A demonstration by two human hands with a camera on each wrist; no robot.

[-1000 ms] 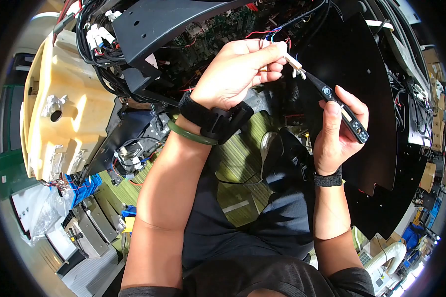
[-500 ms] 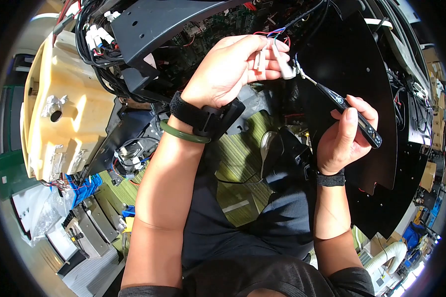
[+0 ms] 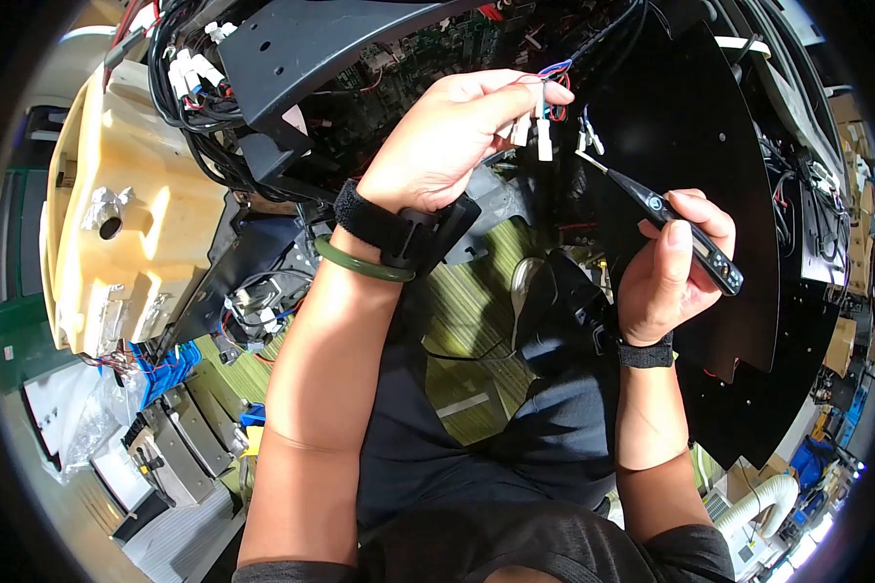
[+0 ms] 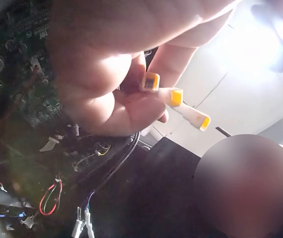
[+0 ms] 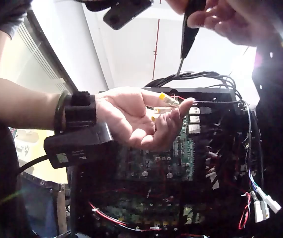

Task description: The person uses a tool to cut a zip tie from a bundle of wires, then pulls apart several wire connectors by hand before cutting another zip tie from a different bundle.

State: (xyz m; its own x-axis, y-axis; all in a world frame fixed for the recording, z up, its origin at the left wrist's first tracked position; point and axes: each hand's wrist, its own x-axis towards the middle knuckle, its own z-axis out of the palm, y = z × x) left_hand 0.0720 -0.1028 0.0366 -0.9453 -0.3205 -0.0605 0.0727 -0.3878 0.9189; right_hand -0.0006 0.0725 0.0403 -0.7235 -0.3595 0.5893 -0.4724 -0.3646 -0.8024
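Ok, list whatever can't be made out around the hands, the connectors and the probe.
Left wrist view: the left hand hides where wires enter the white connectors; glare washes out the background.
Right wrist view: the top edge cuts off the probe and most of the right hand.
Head view: the probe's markings are too small to read.

Bright and even from the head, bent and dark round the edges. Backlit at both wrists, blurred and washed out over the left hand (image 4: 106, 59).

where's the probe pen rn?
Head view, right of centre: the right hand grips the probe pen in front of the black panel, tip pointing up-left, just short of the white connectors held by the left hand.
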